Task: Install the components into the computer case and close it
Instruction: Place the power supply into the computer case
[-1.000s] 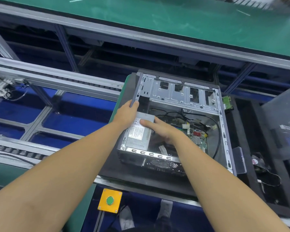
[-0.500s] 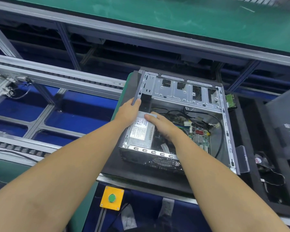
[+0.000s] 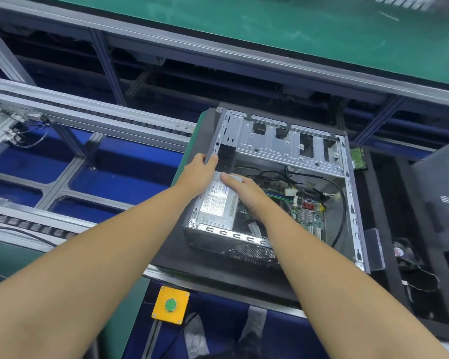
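Now the left hand (image 3: 200, 174) grips the computer case (image 3: 270, 146) wall; the right hand (image 3: 244, 190) presses flat on the power supply (image 3: 215, 203). Beside it black cables (image 3: 267, 174) lie over the motherboard (image 3: 307, 216).

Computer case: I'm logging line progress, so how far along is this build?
Done: the motherboard sits in the computer case, cables loose over it. In hand: the left hand grips the case's edge while the right hand lies flat on the power supply in its corner. Left: the drive bays look empty and the case is open.
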